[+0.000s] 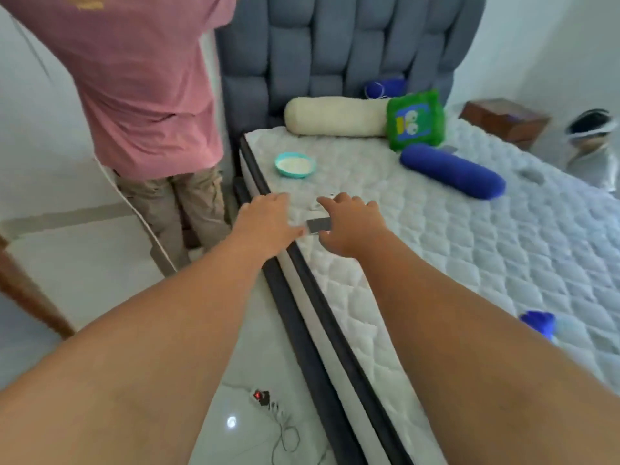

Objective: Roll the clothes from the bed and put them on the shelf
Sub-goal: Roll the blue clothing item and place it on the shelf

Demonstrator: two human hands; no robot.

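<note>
Quilted mattress (469,246), no clothes within reach.
Left hand (268,219) and right hand (349,223) spread over it; next I must locate a garment.

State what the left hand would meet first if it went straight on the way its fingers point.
Probably the teal bowl on the mattress: the left hand points along the mattress edge toward it, with only bare quilting between. Depth is hard to judge.

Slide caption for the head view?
Left hand and right hand reach onto the mattress near a teal bowl.
</note>
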